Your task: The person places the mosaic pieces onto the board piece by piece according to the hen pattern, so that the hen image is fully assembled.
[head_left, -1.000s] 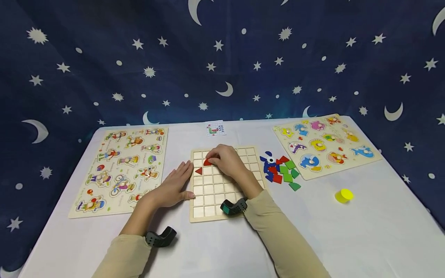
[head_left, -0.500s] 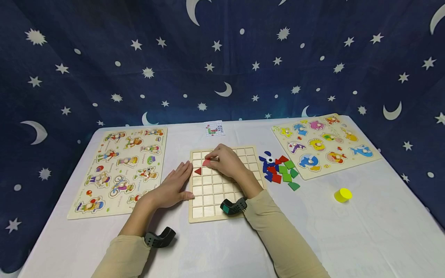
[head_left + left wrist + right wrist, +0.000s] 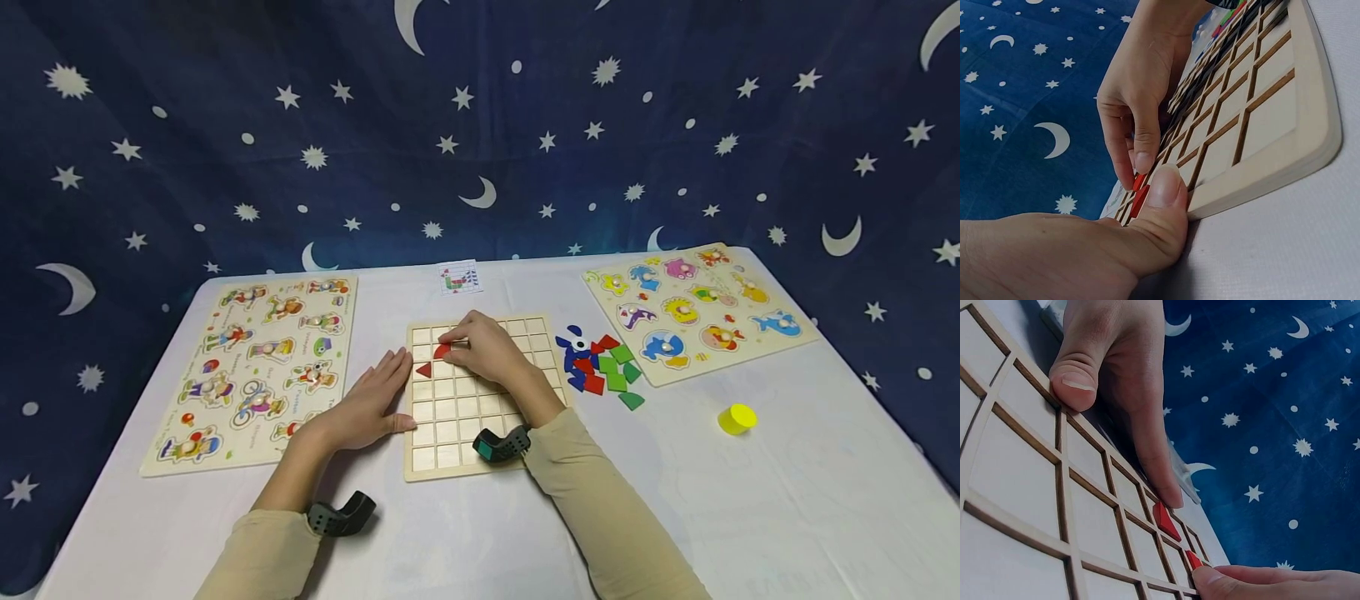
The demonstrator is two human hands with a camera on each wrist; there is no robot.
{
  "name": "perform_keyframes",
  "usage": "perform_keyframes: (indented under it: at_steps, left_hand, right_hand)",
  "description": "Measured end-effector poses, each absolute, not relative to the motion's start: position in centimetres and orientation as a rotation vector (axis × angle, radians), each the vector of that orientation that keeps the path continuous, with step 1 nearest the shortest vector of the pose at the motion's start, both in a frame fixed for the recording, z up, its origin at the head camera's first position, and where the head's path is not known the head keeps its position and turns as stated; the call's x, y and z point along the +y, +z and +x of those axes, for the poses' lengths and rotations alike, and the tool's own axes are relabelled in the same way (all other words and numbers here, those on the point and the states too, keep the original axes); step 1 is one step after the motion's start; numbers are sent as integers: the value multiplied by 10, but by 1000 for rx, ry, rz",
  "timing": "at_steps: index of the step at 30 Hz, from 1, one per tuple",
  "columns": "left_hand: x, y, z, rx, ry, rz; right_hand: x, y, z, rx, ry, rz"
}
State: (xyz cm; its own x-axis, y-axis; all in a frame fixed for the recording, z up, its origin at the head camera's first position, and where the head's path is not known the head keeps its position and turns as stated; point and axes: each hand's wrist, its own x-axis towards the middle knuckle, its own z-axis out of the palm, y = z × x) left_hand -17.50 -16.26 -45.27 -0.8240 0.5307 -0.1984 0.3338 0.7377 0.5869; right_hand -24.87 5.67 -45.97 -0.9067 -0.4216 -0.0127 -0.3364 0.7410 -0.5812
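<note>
On the white table lies a wooden grid board (image 3: pixel 459 407) with square cells. My right hand (image 3: pixel 491 350) is over its upper left part, thumb and index finger pinching a red round-edged tile (image 3: pixel 442 352) at a cell. Part of that tile is hidden by the fingers. Just left of it, a red triangle tile (image 3: pixel 424 370) sits in a cell of the left column; the left wrist view also shows this triangle (image 3: pixel 1140 200). My left hand (image 3: pixel 371 402) lies along the board's left edge with straight fingers, its thumb touching the rim.
Right of the board is a loose pile of blue, red and green tiles (image 3: pixel 617 382). A small pattern card (image 3: pixel 459 277) lies behind it. Knobbed picture puzzles stand on both sides, figures (image 3: pixel 258 375) left and sea animals (image 3: pixel 697 312) right. A yellow cylinder (image 3: pixel 737 419) is at the right.
My right fingers shift slightly on the red round-edged tile, which stays around the same cell. The left hand keeps its place at the board's edge. The head view drifts a little.
</note>
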Motion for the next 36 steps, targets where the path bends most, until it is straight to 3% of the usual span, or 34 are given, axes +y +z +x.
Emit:
perform_keyframes:
  at_steps: [9,22,36]
  left_hand:
    - [-162,-454,-175,2588,803,672]
    - [-162,-455,-174,2592,777,679]
    - [-164,-457,-174,2597,770,681]
  right_hand:
    - [79,-444,-255,2732,-980,-586]
    - [213,-424,-257,2679,-891,-201]
    - [215,-426,-255,2584,-812,29]
